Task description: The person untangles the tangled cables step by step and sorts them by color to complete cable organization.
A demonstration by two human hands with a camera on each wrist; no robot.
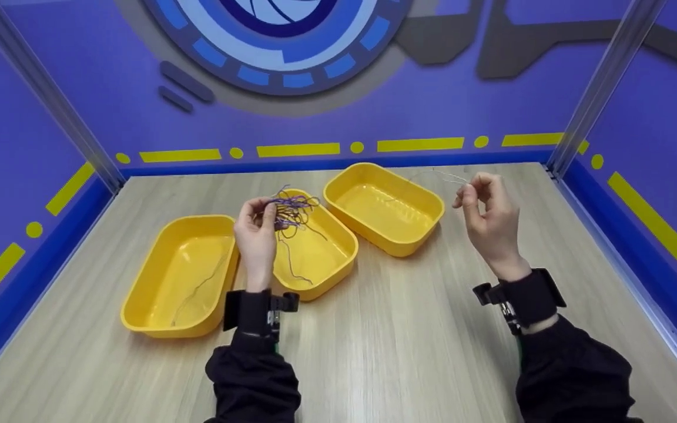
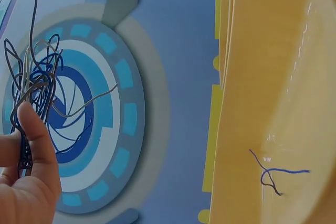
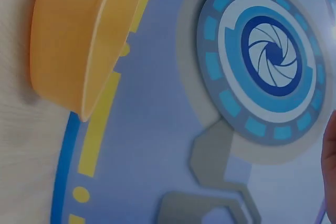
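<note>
My left hand grips a tangled bundle of thin wires, mostly purple, blue and dark, over the middle yellow bin. In the left wrist view, thumb and fingers pinch the lower end of the bundle, and loops and loose ends fan out above. Raised to the right of the right-hand bin, my right hand pinches a thin pale wire between thumb and fingertips; its free end trails leftward over that bin. Only an edge of the right hand shows in the right wrist view.
A third yellow bin stands at the left, with a thin wire inside. Another strand lies in the middle bin. Short blue and brown wires lie in a bin in the left wrist view. Printed walls enclose the wooden table.
</note>
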